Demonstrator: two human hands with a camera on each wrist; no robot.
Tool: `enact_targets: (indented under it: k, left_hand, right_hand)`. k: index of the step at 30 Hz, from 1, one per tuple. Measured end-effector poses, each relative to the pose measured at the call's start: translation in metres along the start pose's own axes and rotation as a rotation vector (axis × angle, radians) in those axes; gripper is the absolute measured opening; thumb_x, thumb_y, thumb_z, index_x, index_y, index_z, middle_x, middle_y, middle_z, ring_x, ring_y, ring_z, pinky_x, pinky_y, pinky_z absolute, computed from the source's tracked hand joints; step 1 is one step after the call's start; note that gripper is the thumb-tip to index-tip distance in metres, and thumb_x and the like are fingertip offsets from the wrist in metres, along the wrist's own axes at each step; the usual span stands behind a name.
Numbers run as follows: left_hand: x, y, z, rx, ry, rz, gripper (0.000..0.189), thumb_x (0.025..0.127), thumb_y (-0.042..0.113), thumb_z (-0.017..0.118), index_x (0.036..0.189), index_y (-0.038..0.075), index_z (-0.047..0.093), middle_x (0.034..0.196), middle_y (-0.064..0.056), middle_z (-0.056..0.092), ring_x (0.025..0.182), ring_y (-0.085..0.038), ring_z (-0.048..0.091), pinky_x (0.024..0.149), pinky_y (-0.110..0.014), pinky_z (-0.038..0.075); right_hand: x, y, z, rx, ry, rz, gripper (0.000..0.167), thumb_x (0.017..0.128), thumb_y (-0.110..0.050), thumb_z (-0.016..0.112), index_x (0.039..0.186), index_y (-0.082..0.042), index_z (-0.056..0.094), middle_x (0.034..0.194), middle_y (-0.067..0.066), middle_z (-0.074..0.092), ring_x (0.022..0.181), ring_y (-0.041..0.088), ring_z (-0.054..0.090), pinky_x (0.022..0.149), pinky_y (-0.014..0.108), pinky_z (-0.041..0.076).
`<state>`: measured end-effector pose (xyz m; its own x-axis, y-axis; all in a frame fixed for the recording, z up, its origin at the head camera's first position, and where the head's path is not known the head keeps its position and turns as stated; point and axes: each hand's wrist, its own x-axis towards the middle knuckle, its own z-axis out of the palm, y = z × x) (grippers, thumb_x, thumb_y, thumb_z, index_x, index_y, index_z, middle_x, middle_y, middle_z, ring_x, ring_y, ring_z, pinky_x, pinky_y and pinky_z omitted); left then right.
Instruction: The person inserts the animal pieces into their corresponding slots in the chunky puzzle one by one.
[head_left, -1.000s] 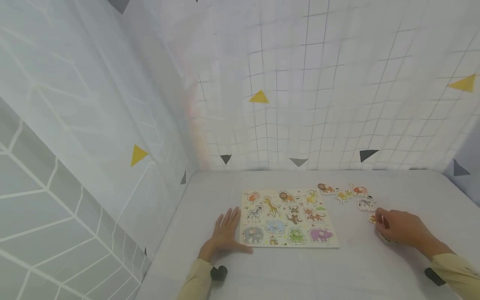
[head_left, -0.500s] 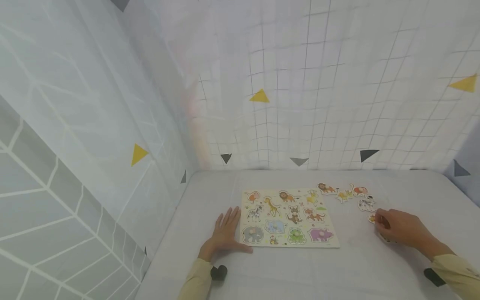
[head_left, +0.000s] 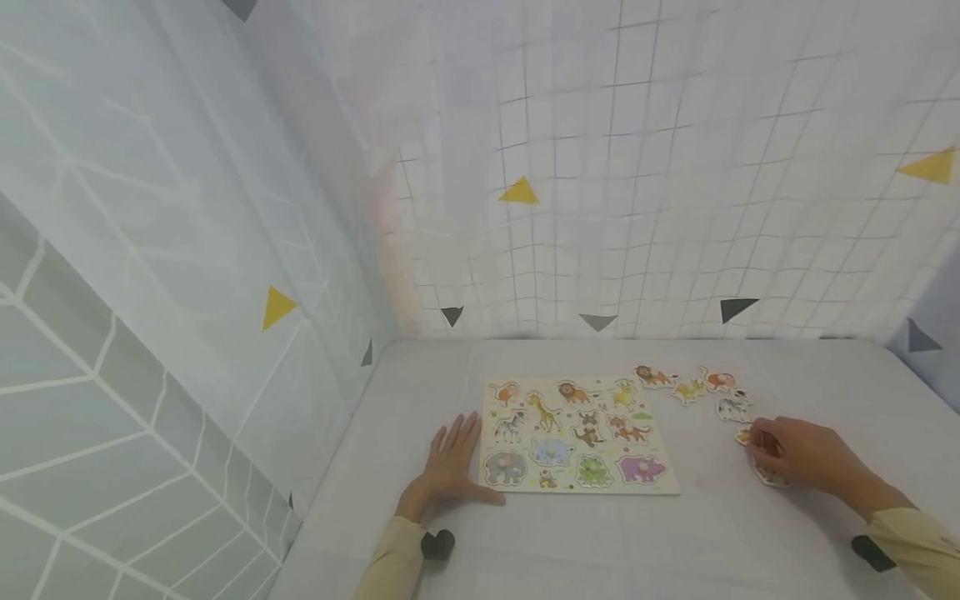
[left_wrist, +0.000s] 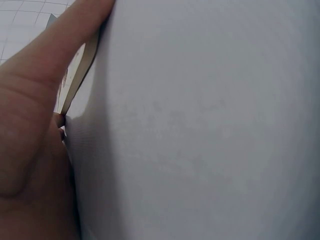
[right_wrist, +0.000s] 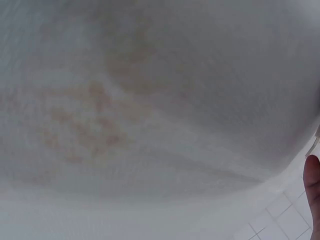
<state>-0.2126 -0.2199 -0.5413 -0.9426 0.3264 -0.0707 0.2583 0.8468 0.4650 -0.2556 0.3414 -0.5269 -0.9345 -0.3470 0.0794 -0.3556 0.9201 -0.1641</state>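
Note:
A flat animal puzzle board [head_left: 667,479] lies on the white-covered table. My left hand [head_left: 450,471] rests flat at its left edge, fingers spread and thumb along the front corner; in the left wrist view the hand [left_wrist: 30,115] is beside the board's edge [left_wrist: 82,72]. Right of the board, my right hand [head_left: 806,454] pinches with curled fingers over an orange-yellow puzzle piece [head_left: 743,435]. Fingers hide most of that piece; a patterned, pale-rimmed part shows below them. The zebra piece [head_left: 733,407] lies just behind this hand. Only a fingertip [right_wrist: 313,175] shows in the right wrist view.
Behind the right hand lie a lion piece [head_left: 655,377], a yellow goat-like piece [head_left: 687,391] and a monkey piece [head_left: 720,380]. Knobbed pieces such as the elephant [head_left: 505,470] and frog [head_left: 593,472] sit in the board. A patterned cloth wall [head_left: 570,258] rises behind the table.
The right hand has shifted very slightly, and more of the patterned, pale-rimmed part shows beneath its fingers. The left hand and the board have stayed put.

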Motion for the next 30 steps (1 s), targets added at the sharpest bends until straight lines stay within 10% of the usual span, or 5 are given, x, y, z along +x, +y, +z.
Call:
enact_targets:
  k: [15,30]
  left_hand:
    - [0.007,-0.013,0.012,0.042,0.013,-0.008,0.145,0.062,0.075,0.084,0.167,0.012,0.006,0.177,-0.004,0.001,0.165,-0.031,-0.003,0.133,-0.06,-0.004]
    - [0.01,-0.019,0.017,0.072,0.034,0.001,0.146,0.06,0.081,0.081,0.167,0.016,0.005,0.177,-0.002,0.002,0.165,-0.03,-0.001,0.133,-0.061,-0.001]
  right_hand:
    - [0.004,-0.005,0.0,0.135,-0.042,-0.046,0.01,0.09,-0.023,0.075,0.088,-0.019,0.067,0.072,-0.012,0.054,0.065,-0.003,0.039,0.055,0.019,0.036]
    - [0.013,-0.018,0.004,0.079,0.08,-0.079,0.011,0.088,-0.022,0.079,0.091,-0.021,0.069,0.076,-0.014,0.055,0.067,-0.005,0.039,0.056,0.019,0.039]
